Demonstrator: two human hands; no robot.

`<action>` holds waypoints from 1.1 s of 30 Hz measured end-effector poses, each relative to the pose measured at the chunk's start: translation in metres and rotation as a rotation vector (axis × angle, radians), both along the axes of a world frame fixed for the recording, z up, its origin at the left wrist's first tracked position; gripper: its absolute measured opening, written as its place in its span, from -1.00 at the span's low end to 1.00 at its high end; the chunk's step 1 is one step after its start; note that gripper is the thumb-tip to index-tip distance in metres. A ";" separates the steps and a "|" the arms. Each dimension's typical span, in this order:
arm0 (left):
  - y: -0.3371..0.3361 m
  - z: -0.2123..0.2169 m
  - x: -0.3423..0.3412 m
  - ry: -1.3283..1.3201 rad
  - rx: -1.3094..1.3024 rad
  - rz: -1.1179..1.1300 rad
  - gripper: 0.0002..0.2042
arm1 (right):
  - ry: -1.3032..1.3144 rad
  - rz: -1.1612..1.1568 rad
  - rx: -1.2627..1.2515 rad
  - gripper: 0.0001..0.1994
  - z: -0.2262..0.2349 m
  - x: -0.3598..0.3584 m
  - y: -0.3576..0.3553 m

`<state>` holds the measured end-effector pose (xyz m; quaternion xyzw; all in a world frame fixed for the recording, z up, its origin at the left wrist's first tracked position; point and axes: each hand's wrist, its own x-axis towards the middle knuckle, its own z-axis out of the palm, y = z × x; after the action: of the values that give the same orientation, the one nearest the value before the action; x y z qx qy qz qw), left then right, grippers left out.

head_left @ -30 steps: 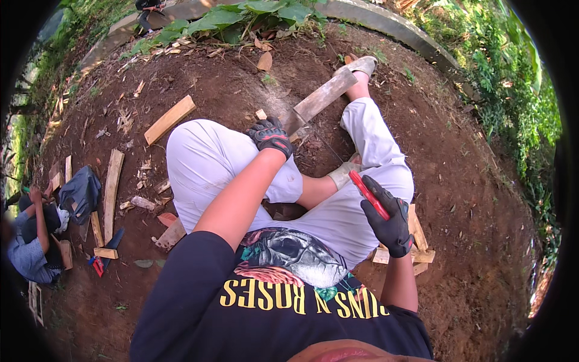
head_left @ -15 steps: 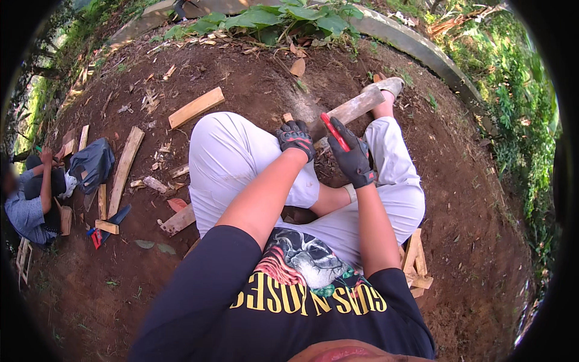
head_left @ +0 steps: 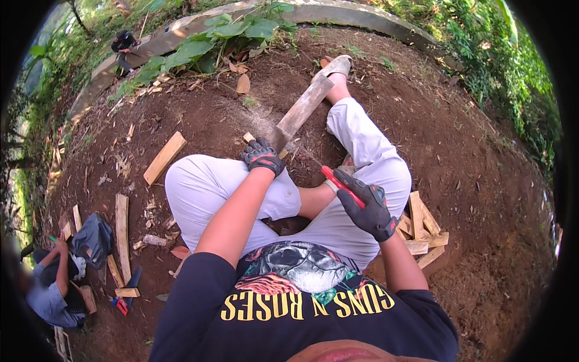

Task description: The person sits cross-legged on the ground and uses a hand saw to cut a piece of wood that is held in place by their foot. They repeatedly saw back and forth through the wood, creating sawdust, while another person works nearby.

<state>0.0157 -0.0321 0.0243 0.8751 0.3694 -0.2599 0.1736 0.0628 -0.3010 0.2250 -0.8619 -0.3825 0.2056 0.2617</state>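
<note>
Head view shows us seated on bare soil. Nearest, our right hand [head_left: 365,202] is clenched round a red-handled tool [head_left: 339,184], raised beside the knee. Farther out, our left hand [head_left: 262,155] grips the near end of a long plank [head_left: 303,107] propped against our outstretched foot. We judge the cutting is mid-stroke; next needs the plank held steady.

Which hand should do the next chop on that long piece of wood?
Probably the right hand: it grips the red-handled tool, raised just beside the plank. The left hand is busy holding the plank's near end steady.
</note>
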 end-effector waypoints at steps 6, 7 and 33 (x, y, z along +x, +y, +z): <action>0.004 -0.021 -0.002 -0.051 0.011 -0.076 0.16 | -0.013 0.033 0.283 -0.57 -0.120 0.052 0.111; 0.003 -0.016 -0.001 -0.038 -0.002 -0.071 0.17 | 0.008 0.044 0.257 -0.58 -0.124 0.061 0.124; 0.008 0.004 0.001 -0.021 -0.010 -0.100 0.12 | 0.039 0.098 0.175 -0.46 -0.127 0.042 0.132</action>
<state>0.0163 -0.0245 0.0284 0.8943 0.3223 -0.2607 0.1687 0.1051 -0.1692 0.0979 -0.8118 -0.4357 0.2007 0.3330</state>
